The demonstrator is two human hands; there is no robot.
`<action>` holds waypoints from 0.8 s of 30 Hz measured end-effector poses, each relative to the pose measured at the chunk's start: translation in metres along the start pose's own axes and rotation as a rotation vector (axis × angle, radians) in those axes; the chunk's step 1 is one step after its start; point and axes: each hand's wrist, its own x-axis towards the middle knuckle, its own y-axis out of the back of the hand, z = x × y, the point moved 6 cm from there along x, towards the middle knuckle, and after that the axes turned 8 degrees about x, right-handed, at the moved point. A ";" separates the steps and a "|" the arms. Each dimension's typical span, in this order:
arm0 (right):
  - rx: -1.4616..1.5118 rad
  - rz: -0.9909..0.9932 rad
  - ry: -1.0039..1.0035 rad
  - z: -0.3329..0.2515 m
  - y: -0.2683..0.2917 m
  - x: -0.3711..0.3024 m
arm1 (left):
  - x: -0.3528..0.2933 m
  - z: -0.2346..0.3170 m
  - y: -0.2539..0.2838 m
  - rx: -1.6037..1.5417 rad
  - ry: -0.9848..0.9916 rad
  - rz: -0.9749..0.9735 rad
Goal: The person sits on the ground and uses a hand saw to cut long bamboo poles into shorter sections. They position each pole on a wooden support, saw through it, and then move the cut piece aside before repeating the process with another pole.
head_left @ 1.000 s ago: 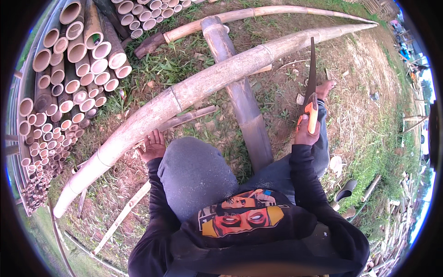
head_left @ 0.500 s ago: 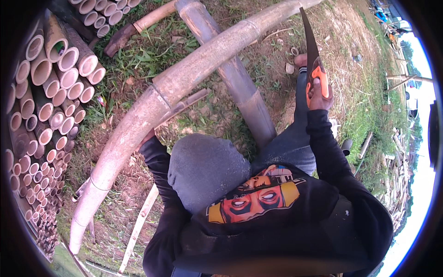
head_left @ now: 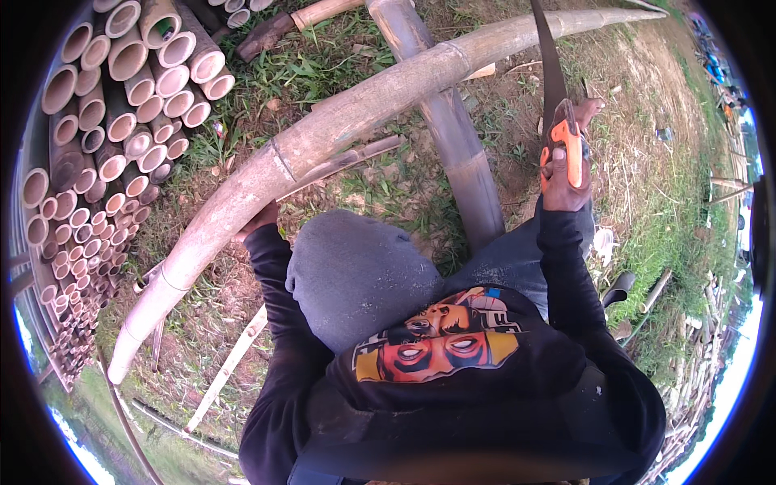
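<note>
A hand saw (head_left: 553,89) with a dark blade and an orange handle is in my right hand (head_left: 567,187), my fingers closed round its grip. Its blade lies across the long pale bamboo pole (head_left: 368,101) near the pole's thinner, right-hand part, reaching past the far side. My left hand (head_left: 260,220) is at the near underside of that pole, left of my knee; the pole hides most of its fingers. A thick, darker bamboo log (head_left: 453,162) runs crosswise beneath the pole.
Stacked bamboo poles (head_left: 129,121) show their cut ends at the left. My bent knee (head_left: 360,271) is close to the pole, and my bare foot (head_left: 588,113) is beside the saw. A thin bamboo strip (head_left: 226,372) lies on the grassy ground. Cut poles (head_left: 699,364) lie far right.
The saw has slid forward, so its blade now extends farther over the pole. The view has shifted, showing more of the pole's right end. My left hand stays at the pole.
</note>
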 end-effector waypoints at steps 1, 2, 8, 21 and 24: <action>0.051 -0.033 -0.009 0.001 -0.005 -0.010 | -0.015 0.004 -0.010 0.103 -0.063 -0.066; 0.099 -0.071 -0.017 0.003 -0.010 -0.022 | -0.037 0.007 -0.023 0.224 -0.134 -0.141; 0.250 -0.299 -0.004 0.008 -0.044 -0.084 | -0.204 0.078 -0.127 1.050 -0.511 -0.256; 0.281 -0.428 0.116 -0.005 -0.072 -0.101 | -0.167 0.183 -0.199 2.080 -0.670 -0.342; 0.305 -0.416 0.053 -0.002 -0.078 -0.102 | -0.164 0.180 -0.198 2.110 -0.726 -0.323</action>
